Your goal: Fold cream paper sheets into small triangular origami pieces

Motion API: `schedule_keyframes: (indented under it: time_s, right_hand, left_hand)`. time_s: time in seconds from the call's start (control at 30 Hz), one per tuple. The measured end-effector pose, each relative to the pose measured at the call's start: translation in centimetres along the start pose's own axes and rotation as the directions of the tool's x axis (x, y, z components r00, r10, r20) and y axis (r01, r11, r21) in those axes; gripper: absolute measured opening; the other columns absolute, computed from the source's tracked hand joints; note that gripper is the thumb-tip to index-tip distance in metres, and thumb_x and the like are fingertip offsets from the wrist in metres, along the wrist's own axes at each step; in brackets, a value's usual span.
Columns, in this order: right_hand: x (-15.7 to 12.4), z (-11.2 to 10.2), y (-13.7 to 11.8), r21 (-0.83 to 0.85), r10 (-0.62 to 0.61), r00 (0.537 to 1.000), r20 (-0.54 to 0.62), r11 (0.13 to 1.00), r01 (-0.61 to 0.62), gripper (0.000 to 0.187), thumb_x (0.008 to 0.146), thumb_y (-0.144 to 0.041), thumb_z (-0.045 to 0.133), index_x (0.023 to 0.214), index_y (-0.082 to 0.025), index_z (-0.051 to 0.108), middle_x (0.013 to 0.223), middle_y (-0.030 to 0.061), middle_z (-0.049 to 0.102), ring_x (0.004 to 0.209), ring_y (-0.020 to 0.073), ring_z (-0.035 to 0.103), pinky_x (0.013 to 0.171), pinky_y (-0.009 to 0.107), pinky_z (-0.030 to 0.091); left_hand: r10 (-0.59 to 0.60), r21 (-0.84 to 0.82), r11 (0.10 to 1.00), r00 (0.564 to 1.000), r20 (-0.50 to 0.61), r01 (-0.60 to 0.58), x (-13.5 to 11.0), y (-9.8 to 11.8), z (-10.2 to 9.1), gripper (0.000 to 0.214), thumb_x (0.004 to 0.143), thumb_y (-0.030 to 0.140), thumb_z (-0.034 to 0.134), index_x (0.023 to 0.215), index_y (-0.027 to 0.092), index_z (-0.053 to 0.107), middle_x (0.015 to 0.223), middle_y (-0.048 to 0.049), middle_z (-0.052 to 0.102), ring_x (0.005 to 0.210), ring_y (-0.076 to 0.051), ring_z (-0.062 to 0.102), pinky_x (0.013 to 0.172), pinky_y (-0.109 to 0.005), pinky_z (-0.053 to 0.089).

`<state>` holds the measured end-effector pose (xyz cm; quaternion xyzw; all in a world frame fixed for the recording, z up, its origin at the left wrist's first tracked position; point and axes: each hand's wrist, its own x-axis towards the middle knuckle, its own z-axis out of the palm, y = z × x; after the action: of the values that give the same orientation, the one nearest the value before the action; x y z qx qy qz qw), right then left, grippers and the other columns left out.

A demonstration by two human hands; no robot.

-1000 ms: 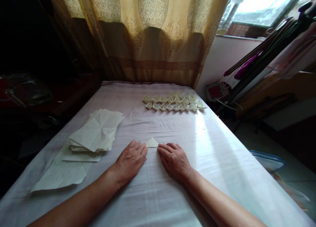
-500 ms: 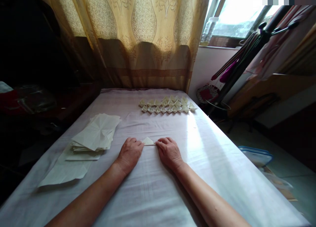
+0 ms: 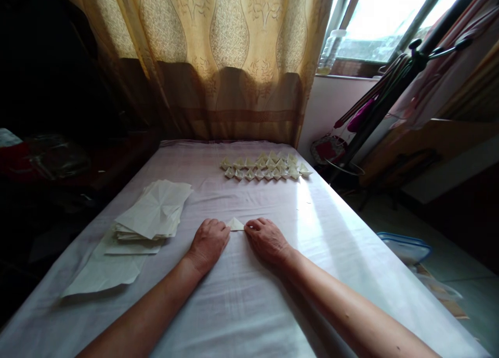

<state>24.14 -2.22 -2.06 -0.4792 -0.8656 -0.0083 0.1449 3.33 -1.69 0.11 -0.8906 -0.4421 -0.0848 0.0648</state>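
Observation:
A small folded paper triangle (image 3: 236, 225) lies on the cloth-covered table, point away from me. At its left corner, my left hand (image 3: 209, 243) is closed with the fingertips on the paper. My right hand (image 3: 267, 239) pinches the right corner between thumb and fingers. Parts of the paper are hidden under the fingertips. Left of my hands lies a stack of creased paper sheets (image 3: 156, 210), with a longer loose sheet (image 3: 103, 275) sticking out beneath it. Several folded paper boats (image 3: 268, 167) stand in rows at the far side.
The table (image 3: 234, 316) is draped in a pale, slightly wrinkled cloth. A patterned curtain (image 3: 230, 36) hangs behind it. On the right stand a dark coat rack (image 3: 384, 103) and, lower down, a blue-rimmed plastic container (image 3: 405, 246). A clear bottle (image 3: 331, 51) sits on the windowsill.
My right hand has shifted slightly, its forearm swinging to the right. Both hands still hold the folded paper by its corners. The stack and the paper boats stay where they were.

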Motion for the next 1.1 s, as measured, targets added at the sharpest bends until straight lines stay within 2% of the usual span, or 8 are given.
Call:
schedule_keyframes:
  time_s: [0.1,0.27,0.43,0.57,0.7,0.87,1.0,1.1]
  right_hand:
    - [0.2,-0.1,0.4,0.039,0.004,1.0,-0.022,0.999,-0.003,0.019,0.091,-0.014,0.056,0.1,-0.02,0.072,0.103,0.0062,0.07,0.09,0.018,0.06,0.084,0.029,0.047]
    - [0.7,0.9,0.6,0.125,0.099,0.989,-0.109,0.988,-0.085,0.013,0.09,-0.021,0.061,0.093,-0.022,0.073,0.097,0.0048,0.071,0.089,0.018,0.063,0.081,0.028,0.051]
    - [0.9,1.6,0.7,0.235,0.137,0.972,-0.192,0.968,-0.09,0.016,0.093,-0.024,0.059,0.096,-0.023,0.074,0.095,0.0053,0.072,0.086,0.0183,0.064,0.078,0.029,0.051]
    - [1.0,1.6,0.7,0.241,0.131,0.971,-0.198,0.967,-0.081,0.019,0.095,-0.024,0.055,0.095,-0.022,0.074,0.094,0.006,0.072,0.085,0.018,0.064,0.077,0.028,0.051]
    - [1.3,1.2,0.4,0.23,0.133,0.975,-0.176,0.969,-0.091,0.022,0.097,-0.026,0.051,0.092,-0.021,0.072,0.093,0.006,0.072,0.083,0.0169,0.064,0.076,0.026,0.049]
    - [1.7,0.8,-0.4,0.167,0.18,0.971,-0.16,0.974,-0.153,0.023,0.096,-0.025,0.049,0.085,-0.022,0.069,0.076,0.0034,0.069,0.069,0.0157,0.062,0.067,0.024,0.045]
    - [2.0,1.4,-1.0,0.323,0.282,0.915,-0.287,0.928,-0.184,0.022,0.095,-0.025,0.048,0.09,-0.022,0.069,0.08,0.0048,0.072,0.072,0.0174,0.066,0.069,0.026,0.048]
    - [2.0,1.8,-1.2,0.531,0.422,0.859,-0.292,0.818,-0.221,0.018,0.092,-0.027,0.053,0.092,-0.022,0.07,0.081,0.0038,0.073,0.07,0.0161,0.067,0.067,0.025,0.051]
  left_hand:
    - [0.019,-0.036,0.999,1.0,-0.001,-0.019,0.6,-1.0,0.2,0.009,0.091,0.022,0.06,0.086,0.019,0.068,0.087,-0.0049,0.068,0.088,-0.022,0.061,0.081,-0.035,0.042]
    - [0.016,-0.088,0.996,1.0,-0.011,-0.017,1.2,-1.8,0.9,0.011,0.092,0.024,0.061,0.083,0.019,0.067,0.083,-0.0042,0.068,0.082,-0.021,0.062,0.075,-0.034,0.041]
    - [-0.005,-0.143,0.99,0.999,-0.032,0.0,1.0,-2.2,1.6,0.011,0.093,0.026,0.06,0.089,0.021,0.069,0.084,-0.0028,0.069,0.082,-0.02,0.062,0.075,-0.033,0.042]
    - [-0.037,-0.226,0.974,0.996,-0.078,0.019,0.8,-2.4,2.3,0.011,0.094,0.027,0.06,0.094,0.021,0.069,0.085,-0.0024,0.071,0.081,-0.02,0.063,0.074,-0.034,0.044]
    - [-0.063,-0.311,0.95,0.986,-0.154,0.012,0.3,-2.7,2.7,0.014,0.093,0.026,0.06,0.102,0.02,0.068,0.095,-0.0044,0.072,0.087,-0.02,0.065,0.079,-0.034,0.049]
    - [-0.164,-0.463,0.886,0.952,-0.258,0.027,-0.2,-3.1,2.7,0.019,0.097,0.026,0.052,0.099,0.02,0.069,0.093,-0.0044,0.074,0.085,-0.018,0.068,0.079,-0.03,0.053]
    - [-0.239,-0.573,0.819,0.912,-0.334,0.005,-0.2,-2.8,2.6,0.02,0.097,0.026,0.051,0.101,0.019,0.069,0.09,-0.005,0.074,0.084,-0.017,0.07,0.08,-0.028,0.055]
    - [-0.317,-0.687,0.725,0.909,-0.269,0.049,-0.1,-2.3,2.7,0.019,0.095,0.028,0.053,0.099,0.019,0.069,0.089,-0.0047,0.074,0.082,-0.016,0.07,0.077,-0.026,0.056]
